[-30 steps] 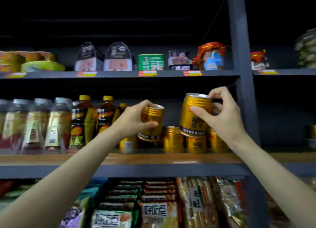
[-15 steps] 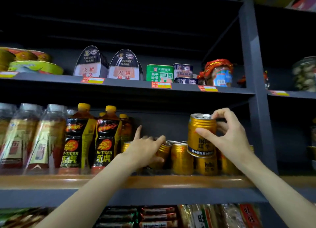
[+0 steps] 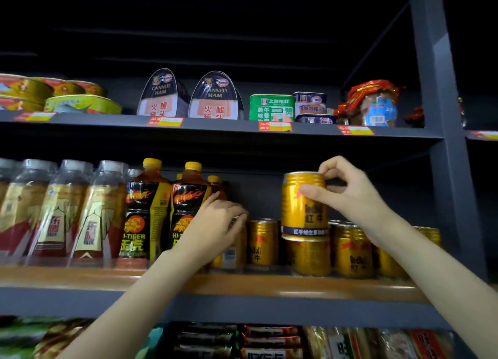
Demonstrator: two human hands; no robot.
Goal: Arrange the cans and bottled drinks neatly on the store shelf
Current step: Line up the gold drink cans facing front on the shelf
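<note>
Right hand (image 3: 350, 194) pinches a gold can (image 3: 303, 205) atop another can (image 3: 308, 256) (upright); left hand (image 3: 215, 229) curls around a shelf can (image 3: 231, 253).

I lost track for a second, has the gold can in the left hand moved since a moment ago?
Yes. The left hand brought its gold can down from mid-air to the wooden shelf, beside the yellow-capped bottles.

Left hand (image 3: 215, 224) set can (image 3: 231, 253) down.
</note>
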